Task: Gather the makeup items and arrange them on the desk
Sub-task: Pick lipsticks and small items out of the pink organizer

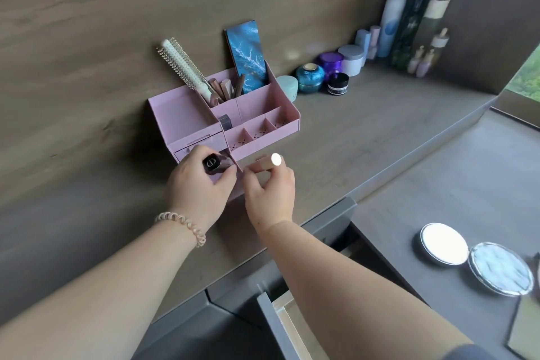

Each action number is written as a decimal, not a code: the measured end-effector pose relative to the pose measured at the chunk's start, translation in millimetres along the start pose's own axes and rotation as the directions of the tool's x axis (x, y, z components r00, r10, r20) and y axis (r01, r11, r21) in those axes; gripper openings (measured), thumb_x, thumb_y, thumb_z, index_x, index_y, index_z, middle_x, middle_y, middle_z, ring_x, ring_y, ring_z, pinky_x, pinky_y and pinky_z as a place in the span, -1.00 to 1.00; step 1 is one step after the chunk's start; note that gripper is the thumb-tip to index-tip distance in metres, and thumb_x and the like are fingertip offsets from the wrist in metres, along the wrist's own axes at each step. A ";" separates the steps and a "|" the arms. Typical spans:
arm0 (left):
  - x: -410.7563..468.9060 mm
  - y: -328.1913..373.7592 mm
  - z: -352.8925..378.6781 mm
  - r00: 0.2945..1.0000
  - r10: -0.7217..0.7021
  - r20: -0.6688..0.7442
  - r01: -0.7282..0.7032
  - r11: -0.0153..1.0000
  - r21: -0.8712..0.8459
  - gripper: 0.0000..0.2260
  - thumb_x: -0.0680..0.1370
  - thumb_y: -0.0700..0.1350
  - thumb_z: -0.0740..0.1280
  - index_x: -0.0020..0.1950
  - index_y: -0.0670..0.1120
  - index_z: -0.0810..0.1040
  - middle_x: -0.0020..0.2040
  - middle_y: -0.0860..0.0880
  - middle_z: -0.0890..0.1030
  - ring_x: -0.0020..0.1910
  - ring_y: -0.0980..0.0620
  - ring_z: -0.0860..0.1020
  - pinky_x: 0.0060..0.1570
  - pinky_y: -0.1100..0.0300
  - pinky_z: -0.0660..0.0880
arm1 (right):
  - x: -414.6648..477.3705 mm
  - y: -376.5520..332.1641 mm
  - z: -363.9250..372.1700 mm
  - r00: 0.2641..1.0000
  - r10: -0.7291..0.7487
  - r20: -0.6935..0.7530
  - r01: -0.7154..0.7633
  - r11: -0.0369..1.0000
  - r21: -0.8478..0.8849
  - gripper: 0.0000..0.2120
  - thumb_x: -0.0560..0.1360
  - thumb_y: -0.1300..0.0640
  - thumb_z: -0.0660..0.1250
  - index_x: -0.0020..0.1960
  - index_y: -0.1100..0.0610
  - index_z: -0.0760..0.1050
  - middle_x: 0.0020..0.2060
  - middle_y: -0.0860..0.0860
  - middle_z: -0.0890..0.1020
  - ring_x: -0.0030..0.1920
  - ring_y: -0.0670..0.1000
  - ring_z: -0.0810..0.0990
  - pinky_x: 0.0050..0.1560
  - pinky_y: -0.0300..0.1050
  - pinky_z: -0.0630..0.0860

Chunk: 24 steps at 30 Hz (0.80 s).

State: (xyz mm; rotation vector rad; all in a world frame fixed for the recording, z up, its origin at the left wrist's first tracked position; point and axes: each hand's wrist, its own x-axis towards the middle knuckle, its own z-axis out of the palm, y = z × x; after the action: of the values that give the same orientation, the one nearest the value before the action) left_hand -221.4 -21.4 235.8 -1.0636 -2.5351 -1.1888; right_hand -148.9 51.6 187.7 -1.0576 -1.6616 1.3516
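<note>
**Both hands holding makeup at the pink organiser**

Just below the centre of the frame, the left hand (pixel 198 184) is gripping a dark purple lipstick with a black logo cap (pixel 213 166). The right hand (pixel 271 193) is pinching a beige cylindrical tube with a shiny pale end (pixel 270 161). Both items are being held close together at the lower front of the pink compartmented organiser box (pixel 187 117), which is sitting on the grey-brown wood-grain desk (pixel 365 131). A white round hairbrush (pixel 181 64) and a blue feather-patterned flat box (pixel 248 58) are standing in its rear compartments. At lower right, two round silver discs (pixel 444 244) are lying side by side.
</note>
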 end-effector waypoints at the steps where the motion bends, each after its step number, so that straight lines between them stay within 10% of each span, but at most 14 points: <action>1: 0.7 6.7 0.5 1.000 0.020 0.005 -0.020 1.000 -0.019 -0.83 0.38 -0.12 0.46 -0.13 -0.10 0.52 -0.19 -0.01 0.63 -0.18 -0.06 0.57 -0.14 0.12 0.51 | 1.2 -2.5 -4.9 0.999 -0.041 -0.035 0.040 0.999 -0.028 -0.91 0.42 0.12 0.31 -0.08 0.10 0.50 -0.08 -0.03 0.57 0.00 -0.07 0.39 -0.05 -0.18 0.34; 13: -33.7 116.7 96.4 0.938 0.221 0.268 -0.167 0.963 -0.211 -0.86 0.41 -0.14 0.40 -0.07 -0.05 0.49 -0.15 0.03 0.58 -0.15 0.03 0.51 -0.13 0.21 0.42 | 30.7 28.3 -183.5 0.908 -0.082 -0.411 -0.049 0.953 -0.298 -0.94 0.40 0.05 0.31 -0.14 0.00 0.47 -0.26 -0.02 0.62 -0.15 0.10 0.55 -0.07 0.07 0.51; 24: -120.5 196.1 221.6 0.773 0.232 0.591 -0.206 0.972 -0.111 -0.82 0.44 -0.03 0.38 -0.01 0.04 0.47 -0.08 0.09 0.64 0.01 0.01 0.55 0.15 0.09 0.30 | 30.8 114.1 -353.6 0.890 0.094 -0.446 -0.345 0.779 -0.524 -0.87 0.39 -0.02 0.28 -0.21 0.03 0.50 -0.29 -0.08 0.62 -0.08 0.10 0.54 -0.01 -0.02 0.39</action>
State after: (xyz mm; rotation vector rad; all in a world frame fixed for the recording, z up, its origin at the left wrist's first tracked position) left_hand 30.9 158.6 158.3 -1.9575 -2.6949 -0.9427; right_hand 177.0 225.9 139.1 -1.8154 -1.7065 0.6565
